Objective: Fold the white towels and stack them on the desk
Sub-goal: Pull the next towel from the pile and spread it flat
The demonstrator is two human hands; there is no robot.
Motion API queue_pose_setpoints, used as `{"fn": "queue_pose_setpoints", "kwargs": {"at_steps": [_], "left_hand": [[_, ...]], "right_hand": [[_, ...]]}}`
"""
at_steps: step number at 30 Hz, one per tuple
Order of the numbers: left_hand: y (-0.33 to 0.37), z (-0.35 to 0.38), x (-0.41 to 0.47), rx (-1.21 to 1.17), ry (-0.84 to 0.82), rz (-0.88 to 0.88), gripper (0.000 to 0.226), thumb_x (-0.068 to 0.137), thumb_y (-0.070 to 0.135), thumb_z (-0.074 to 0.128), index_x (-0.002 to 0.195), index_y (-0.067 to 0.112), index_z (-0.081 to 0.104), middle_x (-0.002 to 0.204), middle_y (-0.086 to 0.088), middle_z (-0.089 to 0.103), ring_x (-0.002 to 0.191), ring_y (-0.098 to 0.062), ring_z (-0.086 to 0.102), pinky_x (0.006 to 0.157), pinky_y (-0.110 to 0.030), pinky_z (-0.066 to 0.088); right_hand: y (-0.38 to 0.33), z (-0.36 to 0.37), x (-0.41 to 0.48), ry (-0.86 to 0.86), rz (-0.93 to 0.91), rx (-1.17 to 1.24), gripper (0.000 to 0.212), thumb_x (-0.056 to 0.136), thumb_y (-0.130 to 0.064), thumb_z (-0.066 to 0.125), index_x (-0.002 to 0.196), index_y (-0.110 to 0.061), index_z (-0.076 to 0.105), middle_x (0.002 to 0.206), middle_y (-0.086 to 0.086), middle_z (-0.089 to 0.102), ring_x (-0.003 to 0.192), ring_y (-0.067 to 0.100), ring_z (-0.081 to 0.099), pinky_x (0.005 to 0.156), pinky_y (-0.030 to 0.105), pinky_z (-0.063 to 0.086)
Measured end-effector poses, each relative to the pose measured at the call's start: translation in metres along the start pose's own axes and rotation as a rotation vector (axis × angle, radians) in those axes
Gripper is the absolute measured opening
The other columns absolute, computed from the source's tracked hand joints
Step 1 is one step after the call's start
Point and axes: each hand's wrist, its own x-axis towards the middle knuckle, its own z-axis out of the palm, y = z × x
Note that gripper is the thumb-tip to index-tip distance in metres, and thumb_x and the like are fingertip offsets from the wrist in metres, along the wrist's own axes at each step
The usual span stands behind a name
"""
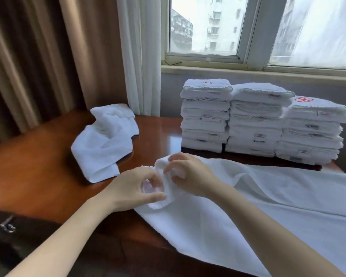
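Note:
A large white towel (268, 206) lies spread over the right part of the brown wooden desk (38, 176) and hangs past its front edge. Its left end is bunched up between my hands. My left hand (134, 188) pinches the bunched edge from the left. My right hand (188, 174) grips the same bunch from the right, fingers curled into the cloth. Three stacks of folded white towels (258, 122) stand side by side at the back of the desk under the window. A loose pile of unfolded white towels (106, 140) lies at the back left.
Brown curtains (38, 56) and a white sheer curtain (140, 56) hang behind the desk on the left. A window (248, 27) with a sill runs along the back. A dark drawer front with a metal handle (7, 226) shows at the lower left.

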Motion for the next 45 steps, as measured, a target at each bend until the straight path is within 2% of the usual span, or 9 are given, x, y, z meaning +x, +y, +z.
{"fn": "queue_pose_setpoints", "kwargs": {"at_steps": [5, 12, 18, 23, 27, 33, 37, 40, 45], "left_hand": [[0.000, 0.004, 0.000, 0.106, -0.098, 0.047, 0.032, 0.066, 0.063, 0.070, 0.088, 0.043, 0.060, 0.100, 0.025, 0.055, 0.107, 0.005, 0.045, 0.079, -0.011, 0.041], [-0.003, 0.002, -0.001, 0.136, -0.003, 0.037, 0.006, 0.079, 0.036, 0.062, 0.085, 0.033, 0.064, 0.085, 0.022, 0.059, 0.085, 0.001, 0.054, 0.068, -0.018, 0.042], [-0.009, -0.020, 0.007, 0.045, 0.230, -0.145, 0.013, 0.097, 0.042, 0.045, 0.096, 0.033, 0.052, 0.077, 0.012, 0.062, 0.072, -0.007, 0.059, 0.063, -0.032, 0.049], [0.001, -0.050, 0.019, -0.006, 0.412, -0.138, 0.017, 0.094, 0.055, 0.053, 0.083, 0.042, 0.052, 0.072, 0.024, 0.060, 0.070, -0.002, 0.058, 0.055, -0.021, 0.038], [0.015, -0.069, 0.026, -0.100, 0.537, -0.121, 0.024, 0.090, 0.062, 0.053, 0.079, 0.041, 0.054, 0.071, 0.021, 0.061, 0.069, -0.006, 0.059, 0.056, -0.019, 0.037], [0.017, -0.089, 0.029, -0.080, 0.639, -0.160, 0.033, 0.096, 0.053, 0.051, 0.073, 0.030, 0.058, 0.063, 0.008, 0.059, 0.061, -0.009, 0.055, 0.052, -0.025, 0.034], [0.010, -0.091, 0.035, 0.218, 0.634, -0.247, 0.015, 0.097, 0.041, 0.055, 0.106, 0.033, 0.064, 0.095, 0.008, 0.068, 0.078, -0.010, 0.058, 0.052, -0.021, 0.033], [0.014, -0.076, 0.040, 0.130, 0.433, -0.100, 0.057, 0.086, 0.042, 0.072, 0.137, 0.037, 0.048, 0.132, 0.011, 0.055, 0.111, -0.005, 0.050, 0.079, -0.022, 0.046], [0.020, -0.040, 0.051, 0.017, 0.430, 0.094, 0.030, 0.084, 0.044, 0.073, 0.111, 0.033, 0.065, 0.118, 0.015, 0.063, 0.103, -0.003, 0.058, 0.086, -0.027, 0.056]], "right_hand": [[0.007, 0.009, 0.002, -0.126, -0.026, -0.011, 0.047, 0.079, -0.009, 0.060, 0.118, -0.034, 0.069, 0.133, -0.012, 0.052, 0.122, 0.003, 0.043, 0.086, 0.018, 0.038], [0.003, 0.003, 0.002, -0.141, 0.015, -0.174, 0.026, 0.085, -0.024, 0.062, 0.109, -0.028, 0.069, 0.128, -0.009, 0.050, 0.100, 0.019, 0.060, 0.072, 0.035, 0.053], [-0.002, -0.018, 0.012, 0.211, 0.061, -0.051, 0.019, 0.098, -0.025, 0.053, 0.110, -0.014, 0.064, 0.125, -0.003, 0.052, 0.109, 0.019, 0.054, 0.069, 0.031, 0.042], [-0.017, -0.049, 0.031, 0.399, 0.121, 0.163, 0.013, 0.100, -0.024, 0.050, 0.105, -0.016, 0.059, 0.100, -0.004, 0.063, 0.097, 0.019, 0.055, 0.073, 0.034, 0.041], [-0.024, -0.068, 0.043, 0.442, 0.154, 0.303, 0.012, 0.102, -0.024, 0.047, 0.091, -0.020, 0.051, 0.074, -0.014, 0.051, 0.072, 0.011, 0.048, 0.067, 0.034, 0.038], [-0.032, -0.077, 0.054, 0.445, 0.172, 0.403, 0.013, 0.101, -0.021, 0.048, 0.092, -0.017, 0.058, 0.081, -0.006, 0.059, 0.074, 0.013, 0.053, 0.065, 0.031, 0.042], [-0.035, -0.073, 0.059, 0.375, 0.243, 0.508, 0.018, 0.096, -0.019, 0.054, 0.083, -0.012, 0.065, 0.073, -0.002, 0.061, 0.065, 0.010, 0.050, 0.059, 0.026, 0.039], [-0.034, -0.062, 0.056, 0.267, 0.311, 0.608, 0.018, 0.093, -0.020, 0.060, 0.086, -0.008, 0.072, 0.078, 0.003, 0.066, 0.069, 0.013, 0.056, 0.062, 0.028, 0.043], [-0.026, -0.052, 0.044, 0.092, 0.383, 0.764, 0.014, 0.091, -0.027, 0.066, 0.084, -0.018, 0.074, 0.071, -0.005, 0.064, 0.064, 0.010, 0.056, 0.056, 0.021, 0.042]]}}
